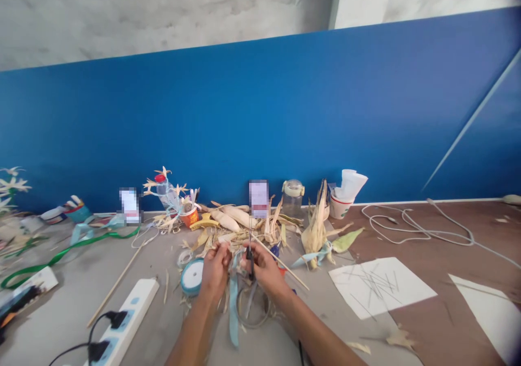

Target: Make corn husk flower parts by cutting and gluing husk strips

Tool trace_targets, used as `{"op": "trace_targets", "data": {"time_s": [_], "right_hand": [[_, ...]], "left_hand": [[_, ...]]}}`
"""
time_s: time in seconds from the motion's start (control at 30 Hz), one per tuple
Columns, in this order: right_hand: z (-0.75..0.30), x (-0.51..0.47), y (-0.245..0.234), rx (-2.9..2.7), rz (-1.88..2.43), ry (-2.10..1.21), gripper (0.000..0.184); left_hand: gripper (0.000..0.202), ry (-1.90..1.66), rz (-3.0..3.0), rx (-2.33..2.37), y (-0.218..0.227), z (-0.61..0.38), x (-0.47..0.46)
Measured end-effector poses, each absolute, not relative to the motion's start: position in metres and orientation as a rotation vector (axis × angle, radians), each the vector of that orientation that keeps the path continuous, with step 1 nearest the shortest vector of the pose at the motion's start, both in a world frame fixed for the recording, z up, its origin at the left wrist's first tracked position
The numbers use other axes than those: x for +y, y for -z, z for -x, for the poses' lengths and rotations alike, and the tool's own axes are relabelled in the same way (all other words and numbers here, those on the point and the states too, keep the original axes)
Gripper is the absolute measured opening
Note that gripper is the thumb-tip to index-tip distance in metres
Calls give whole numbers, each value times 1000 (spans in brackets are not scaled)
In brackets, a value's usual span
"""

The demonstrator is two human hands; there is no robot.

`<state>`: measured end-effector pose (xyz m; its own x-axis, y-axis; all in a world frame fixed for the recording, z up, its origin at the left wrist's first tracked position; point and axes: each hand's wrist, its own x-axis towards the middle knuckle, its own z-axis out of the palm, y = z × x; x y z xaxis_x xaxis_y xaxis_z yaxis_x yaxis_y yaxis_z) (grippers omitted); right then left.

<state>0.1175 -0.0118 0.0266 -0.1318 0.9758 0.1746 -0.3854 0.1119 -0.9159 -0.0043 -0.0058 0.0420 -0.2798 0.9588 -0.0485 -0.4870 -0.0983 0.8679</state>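
My right hand [264,265] is closed around black-handled scissors [250,263], whose blades point up and away from me. To its left, my left hand [216,267] is closed in a pinch; what sits between its fingertips is too small to make out. A spool of light blue ribbon [192,277] lies beside my left hand. Between my forearms a strip of blue ribbon [233,314] hangs down over the table, next to a clear roll of tape [253,304]. Dried corn husks [230,218] are heaped just beyond both hands.
A white power strip [129,314] with plugs lies front left, near a thin stick [116,285]. White paper [380,287] with thin wires is at right. Behind stand a phone [259,199], a lidded jar [293,196], a paper cup [340,207] and a blue partition [260,116].
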Motion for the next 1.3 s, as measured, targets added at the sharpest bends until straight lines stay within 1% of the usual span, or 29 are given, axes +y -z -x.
{"op": "trace_targets", "data": {"time_s": [0.07,0.13,0.2,0.37,0.53,0.83,1.07,1.3], "right_hand": [[-115,-12,-28,-1030,720,-1421,43],[-113,-12,-28,-969,711,-1421,47],[-111,-11,-28,-943,721,-1378,46],[-112,-9,-29,-928,778,-1308,35],[-116,-4,-29,-906,761,-1255,35],[-121,2,-26,-863,810,-1211,33],[-111,-1,-19,-887,809,-1127,36],[-112,4,-16,-887,810,-1116,30]], "left_hand": [[38,-1625,-662,950,-43,-1,-8],[37,-1593,-634,927,-43,-7,-10],[36,-1547,-614,902,-43,-12,-12],[32,-1490,-662,910,-42,-16,-15],[30,-1511,-746,947,-36,-9,-13],[27,-1379,-947,1019,-32,-3,-11],[29,-1348,-876,1040,-30,-7,-11],[27,-1303,-1011,1055,-27,-3,-11]]}}
